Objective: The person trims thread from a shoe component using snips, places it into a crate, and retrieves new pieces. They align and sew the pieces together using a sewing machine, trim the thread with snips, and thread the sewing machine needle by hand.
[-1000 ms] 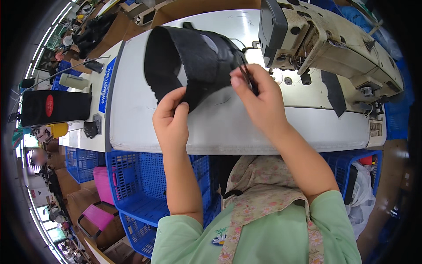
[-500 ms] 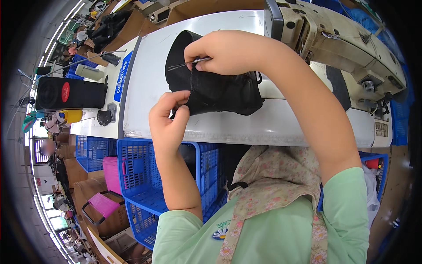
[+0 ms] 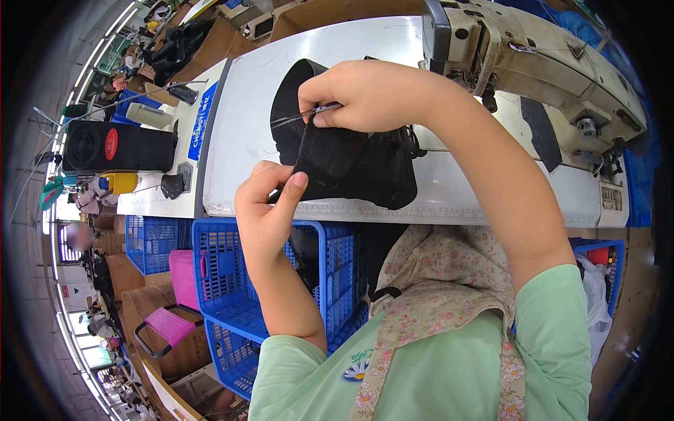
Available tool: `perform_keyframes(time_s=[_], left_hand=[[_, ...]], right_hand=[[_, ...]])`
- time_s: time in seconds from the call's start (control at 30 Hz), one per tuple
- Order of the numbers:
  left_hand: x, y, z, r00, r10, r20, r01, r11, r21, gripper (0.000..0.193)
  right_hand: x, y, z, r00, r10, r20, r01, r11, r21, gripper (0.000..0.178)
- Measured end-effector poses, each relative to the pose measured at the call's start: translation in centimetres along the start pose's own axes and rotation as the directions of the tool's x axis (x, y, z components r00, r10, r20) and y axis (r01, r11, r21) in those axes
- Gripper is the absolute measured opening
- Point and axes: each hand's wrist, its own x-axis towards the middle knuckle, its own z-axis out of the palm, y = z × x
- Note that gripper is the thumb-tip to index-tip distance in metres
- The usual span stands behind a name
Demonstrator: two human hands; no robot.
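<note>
A black sewn piece (image 3: 358,165), fabric or leather, lies partly folded on the white sewing table (image 3: 239,140). At its near left edge my left hand (image 3: 267,200) pinches the material between thumb and fingers. Over its upper part is my right hand (image 3: 351,98), curled round a slim metal tool (image 3: 286,121) whose two thin pointed prongs stick out to the left. Whether these are tweezers or thread snips I cannot tell. The prongs lie beside the piece's raised edge, and the right fingertips touch that edge too. My right hand hides most of the tool's handle.
A sewing machine (image 3: 547,59) stands at the right, with a dark flat scrap (image 3: 539,133) on its bed. To the left are a black box-shaped device (image 3: 119,147) and a yellow container (image 3: 123,182). Blue crates (image 3: 232,309) and a pink basket (image 3: 168,326) sit below the table edge.
The black piece has shifted slightly down and turned, its near edge folded over more. My left thumb now lies on top of the edge. The tool stays in my right hand.
</note>
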Motion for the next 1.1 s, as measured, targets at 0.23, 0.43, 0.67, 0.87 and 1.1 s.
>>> perform_keyframes(time_s=[0.23, 0.43, 0.67, 0.87, 1.1], left_hand=[[-2.4, 0.1, -1.6, 0.96, -0.076, 0.269, 0.073, 0.997, 0.022, 0.037], [-3.1, 0.9, -0.9, 0.913, -0.151, 0.379, 0.097, 0.982, 0.159, 0.038], [-4.3, 0.8, -0.3, 0.81, -0.311, 0.497, 0.267, 0.95, 0.159, 0.061], [-5.5, 1.1, 2.2, 0.95, -0.175, 0.257, 0.165, 0.984, 0.06, 0.06], [-5.7, 1.3, 2.1, 0.941, -0.074, 0.329, 0.03, 0.99, 0.137, 0.057]], right_hand=[[-2.4, -3.1, 3.6, 0.992, -0.073, -0.102, 0.079, 0.995, 0.054, 0.012], [-4.8, -4.0, 7.1, 0.978, -0.094, -0.188, 0.12, 0.984, 0.134, 0.023], [-8.0, -2.9, 7.4, 0.955, 0.1, -0.279, 0.006, 0.934, 0.356, 0.039], [-8.1, -3.3, 5.2, 0.905, 0.342, -0.254, -0.224, 0.889, 0.398, 0.041], [-7.0, -0.7, 3.5, 0.934, 0.286, -0.215, -0.187, 0.902, 0.389, 0.034]])
